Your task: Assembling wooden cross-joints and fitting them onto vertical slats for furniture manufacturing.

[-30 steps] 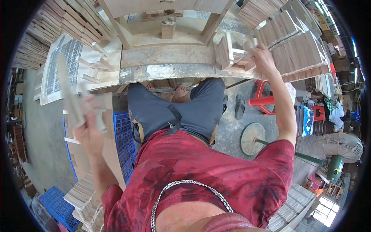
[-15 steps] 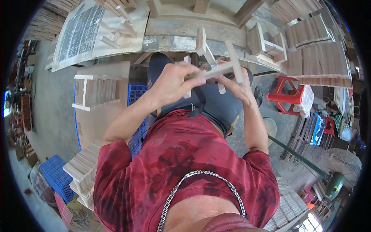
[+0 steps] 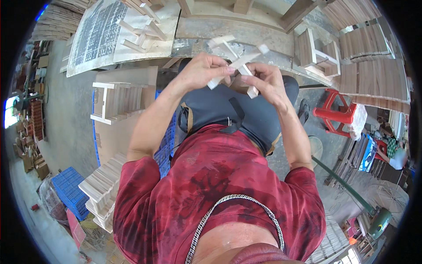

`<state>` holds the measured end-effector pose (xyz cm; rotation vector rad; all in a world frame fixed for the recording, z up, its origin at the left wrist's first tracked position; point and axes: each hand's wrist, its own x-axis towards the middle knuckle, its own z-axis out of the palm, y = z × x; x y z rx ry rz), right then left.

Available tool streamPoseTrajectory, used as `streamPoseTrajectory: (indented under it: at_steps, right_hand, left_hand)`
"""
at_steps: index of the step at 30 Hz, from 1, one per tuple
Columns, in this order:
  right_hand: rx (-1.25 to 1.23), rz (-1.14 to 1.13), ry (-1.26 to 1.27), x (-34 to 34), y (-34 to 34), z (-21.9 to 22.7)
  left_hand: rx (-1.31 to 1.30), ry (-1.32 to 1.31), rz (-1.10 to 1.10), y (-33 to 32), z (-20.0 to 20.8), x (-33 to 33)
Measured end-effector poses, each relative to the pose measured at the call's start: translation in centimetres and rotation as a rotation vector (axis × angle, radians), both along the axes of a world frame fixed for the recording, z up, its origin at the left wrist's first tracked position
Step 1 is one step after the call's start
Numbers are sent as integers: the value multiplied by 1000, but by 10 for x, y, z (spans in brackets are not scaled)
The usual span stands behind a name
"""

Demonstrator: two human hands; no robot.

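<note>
Pale wooden bars (image 3: 251, 57), turned since a moment ago, now cross between the fingers (image 3: 261, 69); left hand (image 3: 200, 71) and right hand (image 3: 270, 84) each pinch near the crossing, apparently steadying it together

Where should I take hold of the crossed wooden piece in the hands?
Probably grip the crossed wooden piece by its upper-right end, coming from the bench side: that end juts out free, while the left hand and right hand crowd the middle.
</note>
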<state>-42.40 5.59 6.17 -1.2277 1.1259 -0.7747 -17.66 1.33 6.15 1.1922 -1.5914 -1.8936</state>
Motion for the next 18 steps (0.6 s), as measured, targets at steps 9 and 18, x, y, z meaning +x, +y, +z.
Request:
streamPoseTrajectory:
  at_steps: [9,18]
  right_hand:
    - [-94,-115,-335,8,-27,-25]
    - [-317,-639,-477,14,-140,-20]
  left_hand:
    - [204,3,7,-25,10,3]
    - [-764,-175,485,-67,9,-45]
